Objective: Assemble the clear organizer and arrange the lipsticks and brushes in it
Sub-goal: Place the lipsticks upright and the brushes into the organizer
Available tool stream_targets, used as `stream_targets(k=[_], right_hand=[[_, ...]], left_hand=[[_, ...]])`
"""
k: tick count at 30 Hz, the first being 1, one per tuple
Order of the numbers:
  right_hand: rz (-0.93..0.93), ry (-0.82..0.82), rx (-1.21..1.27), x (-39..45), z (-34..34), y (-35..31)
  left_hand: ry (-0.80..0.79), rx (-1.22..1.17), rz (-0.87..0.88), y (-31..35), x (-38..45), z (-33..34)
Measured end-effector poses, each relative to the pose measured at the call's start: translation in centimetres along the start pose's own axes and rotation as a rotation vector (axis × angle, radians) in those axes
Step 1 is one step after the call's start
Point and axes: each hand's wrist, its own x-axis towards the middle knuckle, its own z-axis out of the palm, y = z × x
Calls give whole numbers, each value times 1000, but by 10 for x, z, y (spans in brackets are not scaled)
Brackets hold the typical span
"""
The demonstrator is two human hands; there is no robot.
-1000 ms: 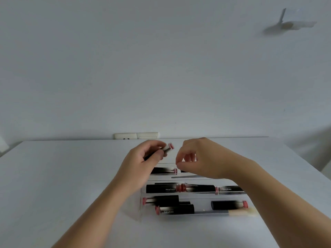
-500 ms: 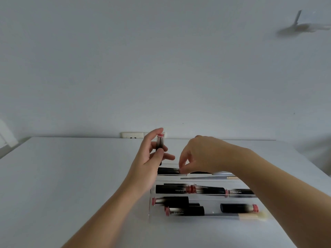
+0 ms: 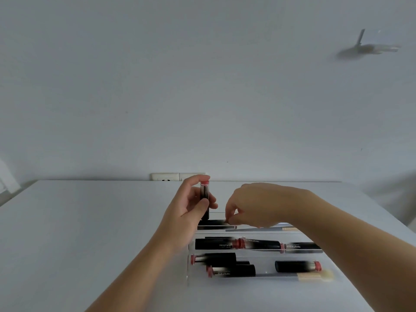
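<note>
My left hand (image 3: 186,206) holds a black lipstick (image 3: 204,194) upright, pink end up, above the back left of the clear organizer (image 3: 188,270). My right hand (image 3: 252,206) reaches down into the organizer's back row, fingertips curled and pinching at the end of a black lipstick (image 3: 212,221) lying there. Several black lipsticks (image 3: 216,243) with pink ends lie in the middle and front rows. A brush (image 3: 315,276) with a pale tip lies along the front row; another thin brush (image 3: 258,229) lies in the back row.
The organizer sits on a white table (image 3: 90,221) against a white wall. A wall socket (image 3: 171,176) sits just behind the table's far edge. A pale object (image 3: 6,176) leans at the far left edge.
My left hand turned the lipstick from tilted sideways to upright and raised it. My right hand dropped lower into the back row. The camera view shifted slightly.
</note>
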Motion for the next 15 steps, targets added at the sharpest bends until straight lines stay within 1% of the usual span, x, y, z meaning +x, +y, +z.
stream_targets(k=[9,13,15], right_hand=[[2,116,16,-15,-2,7],[-31,137,11,-20,-9,10],[-19,146,33,-21,-12,11]], left_hand=[[38,125,80,0,-1,-12],[29,202,110,-1,-1,-15],[27,236,116,-2,-1,-17]])
